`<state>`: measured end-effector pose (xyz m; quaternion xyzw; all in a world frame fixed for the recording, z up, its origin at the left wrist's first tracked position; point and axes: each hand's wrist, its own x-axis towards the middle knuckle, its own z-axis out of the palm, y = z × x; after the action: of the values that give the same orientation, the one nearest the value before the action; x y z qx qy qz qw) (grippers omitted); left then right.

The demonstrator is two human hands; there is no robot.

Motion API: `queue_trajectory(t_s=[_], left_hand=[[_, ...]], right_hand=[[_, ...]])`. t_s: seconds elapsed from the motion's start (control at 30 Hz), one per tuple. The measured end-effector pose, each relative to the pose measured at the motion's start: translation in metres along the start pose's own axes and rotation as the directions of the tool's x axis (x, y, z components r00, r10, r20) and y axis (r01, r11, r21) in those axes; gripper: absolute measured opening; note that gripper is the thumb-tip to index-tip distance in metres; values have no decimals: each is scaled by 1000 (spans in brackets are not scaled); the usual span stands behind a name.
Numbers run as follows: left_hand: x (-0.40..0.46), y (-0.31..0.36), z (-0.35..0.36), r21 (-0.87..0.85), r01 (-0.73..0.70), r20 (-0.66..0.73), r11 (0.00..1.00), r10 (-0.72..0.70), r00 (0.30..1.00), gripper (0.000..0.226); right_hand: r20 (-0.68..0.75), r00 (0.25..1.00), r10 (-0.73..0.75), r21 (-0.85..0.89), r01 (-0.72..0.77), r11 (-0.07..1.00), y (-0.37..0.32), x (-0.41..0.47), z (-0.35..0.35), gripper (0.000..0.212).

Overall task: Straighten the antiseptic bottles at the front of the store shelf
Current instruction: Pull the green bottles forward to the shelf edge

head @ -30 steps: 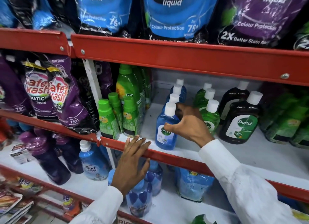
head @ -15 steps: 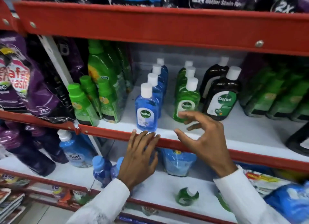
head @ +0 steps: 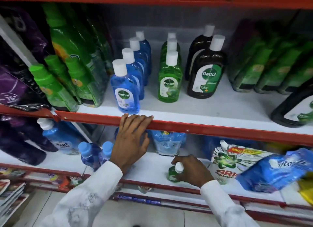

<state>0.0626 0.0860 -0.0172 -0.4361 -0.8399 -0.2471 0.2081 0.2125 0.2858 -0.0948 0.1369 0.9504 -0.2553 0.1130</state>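
Observation:
On the white middle shelf point(head: 194, 108) stand three rows of Dettol bottles with white caps: a blue row led by the front blue bottle point(head: 124, 93), a green row led by the front green bottle point(head: 169, 83), and two dark brown bottles point(head: 207, 76). All stand upright with labels facing me. My left hand point(head: 131, 138) rests flat on the shelf's red front rail, fingertips over its top edge, holding nothing. On the shelf below, my right hand point(head: 191, 171) closes around a small green bottle point(head: 172, 173) with a white cap, which lies tipped on the white surface.
Green bottles point(head: 67, 84) crowd the left of the middle shelf, green refill packs point(head: 271, 71) the right, with a dark jug point(head: 294, 108) at far right. The lower shelf holds blue bottles point(head: 89, 154), a Surf pouch point(head: 62, 140), a blue refill pouch point(head: 167, 142) and an Ariel pack point(head: 227, 160).
My right hand dropped from in front of the green Dettol row to the lower shelf and closed on the small green bottle lying there. The view tilted downward. My left hand stayed on the rail.

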Motion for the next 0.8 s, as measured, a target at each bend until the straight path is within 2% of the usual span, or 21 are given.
queue_trajectory(t_s=[0.17, 0.3, 0.37, 0.5, 0.63, 0.73, 0.8], left_hand=[[0, 1, -5, -22, 12, 42, 1000, -11, 999, 61], [2, 3, -9, -41, 21, 63, 999, -19, 998, 62], [1, 5, -9, -59, 31, 60, 998, -28, 998, 62], [0, 5, -11, -68, 43, 76, 997, -38, 996, 65], [1, 9, -14, -70, 44, 79, 997, -38, 996, 61], [1, 11, -16, -74, 52, 84, 996, -46, 995, 64], [1, 11, -17, -76, 53, 77, 996, -47, 996, 65]], right_hand=[[-1, 1000, 6, 24, -6, 1000, 1, 3, -3, 51], [-149, 985, -81, 110, 98, 989, -29, -21, -51, 48], [-289, 948, -136, 141, 183, 973, -52, -40, -86, 47], [-547, 806, -226, 143, 356, 924, -100, -74, -152, 46], [-690, 661, -296, 61, 461, 885, -129, -74, -201, 47], [-709, 633, -310, 4, 443, 897, -138, -51, -220, 53], [-686, 666, -293, -7, 396, 918, -139, -30, -225, 57]])
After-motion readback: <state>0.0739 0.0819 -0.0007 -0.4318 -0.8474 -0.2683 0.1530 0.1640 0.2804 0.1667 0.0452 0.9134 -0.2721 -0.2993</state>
